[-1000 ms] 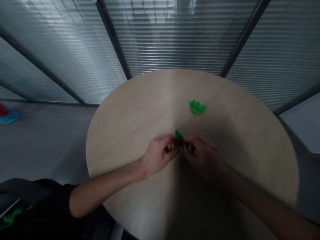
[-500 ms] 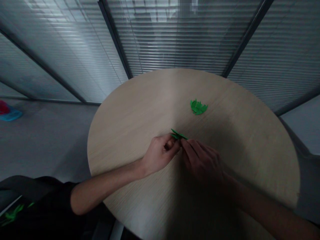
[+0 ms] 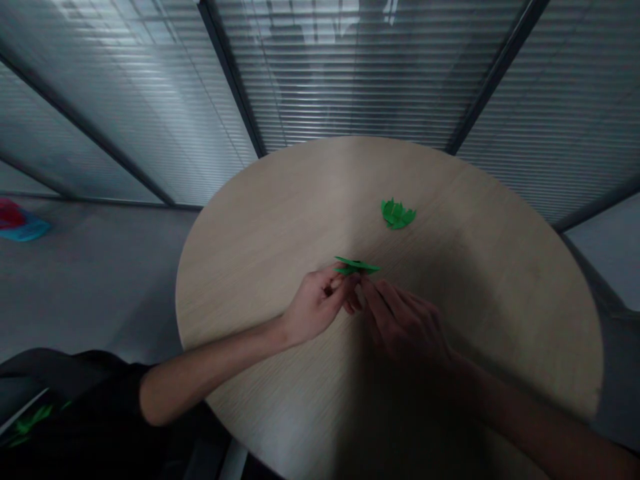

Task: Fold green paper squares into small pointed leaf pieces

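Between my two hands, above the middle of the round table (image 3: 270, 213), is a green folded paper (image 3: 367, 267) with thin, pointed layers spreading apart at its left end. My left hand (image 3: 315, 307) pinches it from the left and below, fingers curled. From the lower right, my right hand (image 3: 405, 323) has its fingertips pressed together at the near edge of the same paper. Its thumb and palm are mostly in shadow. A spiky green paper cluster (image 3: 397, 215) lies farther back on the table, apart from both hands.
Glass partitions with blinds (image 3: 400, 80) stand behind the table's far edge. A red and blue object (image 3: 23, 223) is on the grey floor at far left. Green strands or pieces (image 3: 33, 423) show against dark material at lower left.
The green folded paper has turned and lies more level, with its left tip farther left. My left fingers have shifted under it. The cluster stays where it was.
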Motion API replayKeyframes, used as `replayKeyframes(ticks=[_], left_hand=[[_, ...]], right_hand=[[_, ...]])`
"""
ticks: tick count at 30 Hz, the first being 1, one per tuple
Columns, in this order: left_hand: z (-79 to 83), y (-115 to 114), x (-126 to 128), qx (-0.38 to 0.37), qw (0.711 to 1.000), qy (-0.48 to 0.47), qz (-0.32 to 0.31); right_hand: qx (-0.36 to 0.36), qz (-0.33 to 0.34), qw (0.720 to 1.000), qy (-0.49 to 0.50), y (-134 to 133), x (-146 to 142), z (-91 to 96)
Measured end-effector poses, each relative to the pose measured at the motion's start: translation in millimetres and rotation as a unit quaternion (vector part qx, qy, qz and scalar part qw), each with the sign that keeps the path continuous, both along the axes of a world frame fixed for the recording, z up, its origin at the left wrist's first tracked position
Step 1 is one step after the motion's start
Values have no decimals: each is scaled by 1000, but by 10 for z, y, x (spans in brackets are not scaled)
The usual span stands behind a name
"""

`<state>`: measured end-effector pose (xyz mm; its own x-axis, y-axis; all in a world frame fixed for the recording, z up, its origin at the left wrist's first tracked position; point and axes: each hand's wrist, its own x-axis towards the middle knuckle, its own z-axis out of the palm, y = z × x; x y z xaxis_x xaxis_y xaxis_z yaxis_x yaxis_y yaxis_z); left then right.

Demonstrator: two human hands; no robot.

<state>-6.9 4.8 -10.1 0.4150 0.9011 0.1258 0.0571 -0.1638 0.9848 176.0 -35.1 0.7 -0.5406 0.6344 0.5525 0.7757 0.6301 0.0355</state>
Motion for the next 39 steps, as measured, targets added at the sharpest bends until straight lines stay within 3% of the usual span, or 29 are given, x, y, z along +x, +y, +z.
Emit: replayKeyframes(ticks=[5, 9, 14, 18, 24, 30, 39], left_hand=[[13, 13, -21, 12, 1000, 22, -2], [8, 7, -40, 21, 999, 43, -11], [21, 5, -61, 36, 997, 53, -48], [45, 16, -75, 54, 994, 66, -75], [28, 21, -110, 91, 987, 113, -73], [28, 7, -134, 186, 966, 175, -43], [39, -5, -154, 305, 936, 175, -3]], right_hand=[[-43, 18, 998, 53, 25, 71, -36], [-111, -1, 976, 190, 73, 115, -54], [-222, -21, 901, 371, 146, 108, -13], [-358, 0, 827, 433, 196, 106, 4], [-439, 37, 777, 450, 233, 125, 43], [-482, 44, 755, 443, 237, 119, 50], [-487, 49, 744, 454, 232, 120, 27]])
